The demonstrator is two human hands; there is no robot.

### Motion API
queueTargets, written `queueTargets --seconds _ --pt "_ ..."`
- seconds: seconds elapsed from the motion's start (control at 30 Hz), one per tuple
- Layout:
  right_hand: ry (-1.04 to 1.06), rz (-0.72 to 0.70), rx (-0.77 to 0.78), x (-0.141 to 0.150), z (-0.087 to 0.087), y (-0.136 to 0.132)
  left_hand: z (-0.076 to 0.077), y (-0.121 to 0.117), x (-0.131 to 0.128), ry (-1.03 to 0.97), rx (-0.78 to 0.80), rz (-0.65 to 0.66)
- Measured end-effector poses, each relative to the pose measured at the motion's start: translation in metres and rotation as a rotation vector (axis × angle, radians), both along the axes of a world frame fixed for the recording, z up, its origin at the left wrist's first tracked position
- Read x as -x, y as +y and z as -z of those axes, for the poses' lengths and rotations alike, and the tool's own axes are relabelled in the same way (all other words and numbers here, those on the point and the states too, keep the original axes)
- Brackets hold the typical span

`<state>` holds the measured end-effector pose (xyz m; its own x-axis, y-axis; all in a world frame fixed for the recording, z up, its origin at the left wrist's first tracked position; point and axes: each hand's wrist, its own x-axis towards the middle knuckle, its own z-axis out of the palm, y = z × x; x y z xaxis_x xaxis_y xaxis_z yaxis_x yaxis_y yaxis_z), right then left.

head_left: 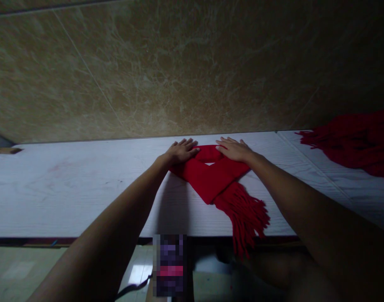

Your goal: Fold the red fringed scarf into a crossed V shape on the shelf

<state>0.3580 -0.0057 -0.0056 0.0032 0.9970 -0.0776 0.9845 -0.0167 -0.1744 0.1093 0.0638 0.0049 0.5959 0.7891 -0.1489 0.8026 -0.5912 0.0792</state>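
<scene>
A red scarf (210,176) lies folded in a crossed shape on the white table (84,188), its fringed end (248,218) hanging over the near edge. My left hand (182,151) rests flat on the scarf's upper left part, fingers stretched out. My right hand (234,149) lies flat on the upper right part, fingers also spread. The two hands are close together at the far side of the scarf, near the wall.
A pile of more red fringed scarf fabric (355,140) lies at the table's far right. A brown marbled wall (179,67) rises right behind the table. Below the near table edge, pale floor (22,268) and a dark object show.
</scene>
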Motion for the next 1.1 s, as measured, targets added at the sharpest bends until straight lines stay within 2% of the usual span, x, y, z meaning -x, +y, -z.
queueTargets --seconds 1.1 --pt "-0.011 0.022 0.005 0.005 -0.0035 -0.0022 0.0046 0.0033 0.0012 -0.014 -0.02 0.011"
